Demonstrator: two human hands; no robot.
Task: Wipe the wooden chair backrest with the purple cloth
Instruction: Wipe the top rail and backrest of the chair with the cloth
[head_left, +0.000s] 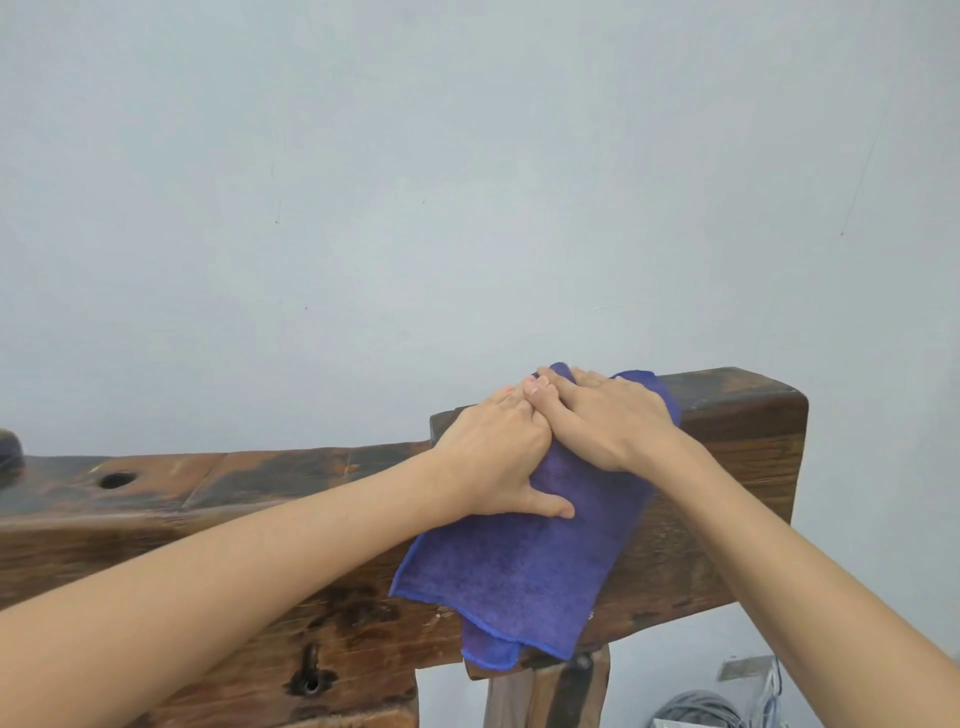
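A thick dark wooden chair backrest runs across the lower half of the head view, with a raised block at its right end. The purple cloth is draped over that raised part and hangs down the front face. My left hand lies flat on the cloth, thumb spread over its front. My right hand presses on the cloth beside it at the top edge, fingers overlapping my left fingertips. Both hands press the cloth against the wood.
A plain pale wall stands right behind the backrest. The lower rail to the left has a round hole. Below at the right are a wooden leg and grey coiled cables on the floor.
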